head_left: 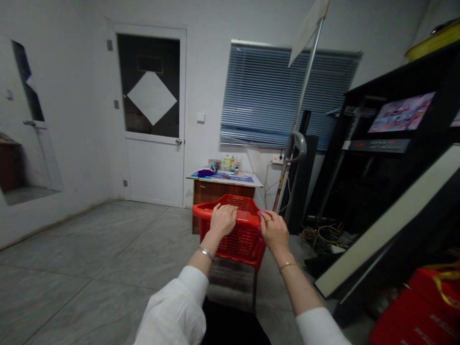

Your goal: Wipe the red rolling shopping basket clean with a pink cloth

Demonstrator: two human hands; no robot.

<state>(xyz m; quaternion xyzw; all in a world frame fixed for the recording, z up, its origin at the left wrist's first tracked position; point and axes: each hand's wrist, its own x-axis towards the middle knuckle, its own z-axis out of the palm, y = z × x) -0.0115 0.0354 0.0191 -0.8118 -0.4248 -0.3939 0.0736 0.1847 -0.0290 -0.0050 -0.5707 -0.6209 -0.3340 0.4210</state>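
Note:
A red plastic shopping cart point(239, 242) with grid sides stands directly before me, its thin metal leg reaching down to the floor. Over the middle of its handle bar, my left hand point(223, 220) is closed with the fingers curled forward. The right corner of the same handle is gripped by my right hand point(273, 231), closed, with a ring on one finger. Its fingertips are partly hidden, and something pinkish shows beside them that I cannot make out. The inside bottom of the cart is out of sight.
Beyond the cart is a wooden desk point(226, 186) with bottles and a purple cloth point(205, 173). A metal pole point(304, 88) rises at its right. A white door point(154, 167) is at the left back. Black racks, loose cables point(328, 235) and red bags point(419, 311) line the right.

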